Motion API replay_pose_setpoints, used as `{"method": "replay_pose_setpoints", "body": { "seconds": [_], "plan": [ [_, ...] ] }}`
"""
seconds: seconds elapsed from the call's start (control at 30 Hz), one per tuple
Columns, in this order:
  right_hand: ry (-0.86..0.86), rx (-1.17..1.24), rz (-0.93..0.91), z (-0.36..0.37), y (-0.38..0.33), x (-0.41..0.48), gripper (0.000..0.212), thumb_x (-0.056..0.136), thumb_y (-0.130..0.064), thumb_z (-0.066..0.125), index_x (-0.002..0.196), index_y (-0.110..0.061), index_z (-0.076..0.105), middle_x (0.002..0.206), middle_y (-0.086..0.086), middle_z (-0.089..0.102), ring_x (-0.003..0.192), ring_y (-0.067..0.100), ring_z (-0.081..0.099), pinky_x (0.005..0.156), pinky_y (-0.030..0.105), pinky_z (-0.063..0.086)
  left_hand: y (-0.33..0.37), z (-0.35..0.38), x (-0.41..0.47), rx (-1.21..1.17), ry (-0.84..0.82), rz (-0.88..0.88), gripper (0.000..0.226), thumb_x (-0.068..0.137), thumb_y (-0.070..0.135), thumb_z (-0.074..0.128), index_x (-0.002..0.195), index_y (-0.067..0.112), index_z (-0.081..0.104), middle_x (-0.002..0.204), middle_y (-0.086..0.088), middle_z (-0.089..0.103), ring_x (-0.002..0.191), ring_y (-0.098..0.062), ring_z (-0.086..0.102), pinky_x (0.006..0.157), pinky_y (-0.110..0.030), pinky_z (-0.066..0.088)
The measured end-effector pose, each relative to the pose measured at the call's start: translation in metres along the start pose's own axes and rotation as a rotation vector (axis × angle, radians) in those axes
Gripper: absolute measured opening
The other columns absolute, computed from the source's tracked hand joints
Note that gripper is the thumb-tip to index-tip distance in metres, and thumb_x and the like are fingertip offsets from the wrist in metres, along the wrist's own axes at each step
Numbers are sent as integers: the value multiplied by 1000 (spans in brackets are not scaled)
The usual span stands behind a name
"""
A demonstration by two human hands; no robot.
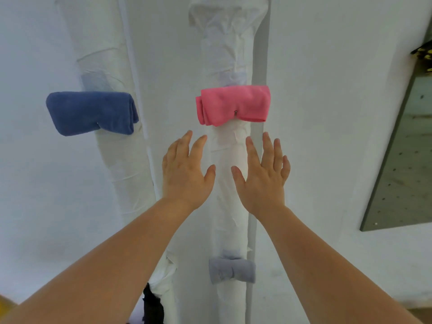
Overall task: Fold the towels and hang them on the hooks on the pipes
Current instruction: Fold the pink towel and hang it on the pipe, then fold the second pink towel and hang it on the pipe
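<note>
A folded pink towel [233, 105] hangs on a small metal hook [236, 112] on the right white-wrapped pipe [230, 183]. On the left wrapped pipe [124, 160] hangs a folded blue towel [91, 112]. Lower down the right pipe a folded grey towel [232, 270] hangs. My left hand [185, 170] and my right hand [264, 173] are raised just below the pink towel, one on each side of the right pipe. Both have straight, spread fingers and hold nothing. Neither touches the pink towel.
A white wall [327, 113] stands behind the pipes. A grey perforated panel [402, 171] leans at the right edge. Something dark [152, 305] hangs low on the left pipe. A yellow and black object [424, 56] shows at the far right.
</note>
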State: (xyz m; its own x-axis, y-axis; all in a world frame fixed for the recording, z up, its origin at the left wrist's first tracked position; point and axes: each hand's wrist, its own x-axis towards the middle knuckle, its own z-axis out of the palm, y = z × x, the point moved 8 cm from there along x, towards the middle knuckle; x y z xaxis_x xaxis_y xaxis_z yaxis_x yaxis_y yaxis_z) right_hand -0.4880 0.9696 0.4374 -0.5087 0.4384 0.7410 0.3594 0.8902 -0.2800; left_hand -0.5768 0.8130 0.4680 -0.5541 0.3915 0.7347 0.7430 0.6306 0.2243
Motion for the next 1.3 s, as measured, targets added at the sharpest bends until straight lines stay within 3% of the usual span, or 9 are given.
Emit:
{"method": "replay_pose_setpoints", "body": {
  "seconds": [0.23, 0.47, 0.6, 0.73, 0.97, 1.3],
  "plan": [
    [-298, -190, 135, 73, -54, -83, 72, 100, -62, 31, 160, -35, 2, 169, 5, -14, 155, 29, -14, 125, 53, 0, -107, 45, -74, -118, -380, 27, 68, 98, 45, 54, 157, 29, 24, 167, -2, 18, 152, -27, 17, 123, -45, 25],
    [-454, -297, 414, 119, -159, -220, 66, 98, -60, 40, 156, -39, 19, 168, 5, -6, 155, 28, -5, 124, 51, 2, -229, 39, -175, -390, -747, 192, 65, 97, 41, 57, 155, 24, 32, 158, 1, 32, 142, -24, 31, 116, -37, 32],
    [-587, -364, 506, 122, -229, -288, 66, 96, -61, 45, 154, -41, 22, 168, 5, -4, 154, 31, 2, 124, 53, 6, -293, 7, -207, -433, -855, 255, 61, 96, 38, 57, 152, 24, 37, 154, 1, 37, 138, -25, 36, 113, -39, 36],
    [-662, -393, 583, 110, -273, -330, 68, 96, -59, 46, 155, -43, 19, 168, 2, -9, 155, 29, -4, 125, 52, 3, -336, -8, -227, -424, -929, 265, 61, 94, 40, 58, 150, 25, 39, 152, -1, 38, 133, -29, 39, 110, -41, 38],
    [-681, -359, 765, 96, -302, -410, 68, 95, -56, 51, 154, -44, 21, 168, 0, -8, 155, 28, -3, 125, 52, 1, -352, -6, -290, -415, -1081, 351, 65, 94, 45, 60, 151, 25, 37, 155, -2, 31, 137, -31, 36, 110, -42, 38],
    [-830, -420, 1046, 62, -278, -563, 67, 94, -56, 53, 153, -43, 24, 168, 2, -1, 153, 31, 9, 124, 51, 6, -320, 22, -404, -365, -1320, 530, 64, 90, 47, 61, 146, 21, 45, 149, -7, 41, 130, -34, 44, 109, -47, 41]
  ]
}}
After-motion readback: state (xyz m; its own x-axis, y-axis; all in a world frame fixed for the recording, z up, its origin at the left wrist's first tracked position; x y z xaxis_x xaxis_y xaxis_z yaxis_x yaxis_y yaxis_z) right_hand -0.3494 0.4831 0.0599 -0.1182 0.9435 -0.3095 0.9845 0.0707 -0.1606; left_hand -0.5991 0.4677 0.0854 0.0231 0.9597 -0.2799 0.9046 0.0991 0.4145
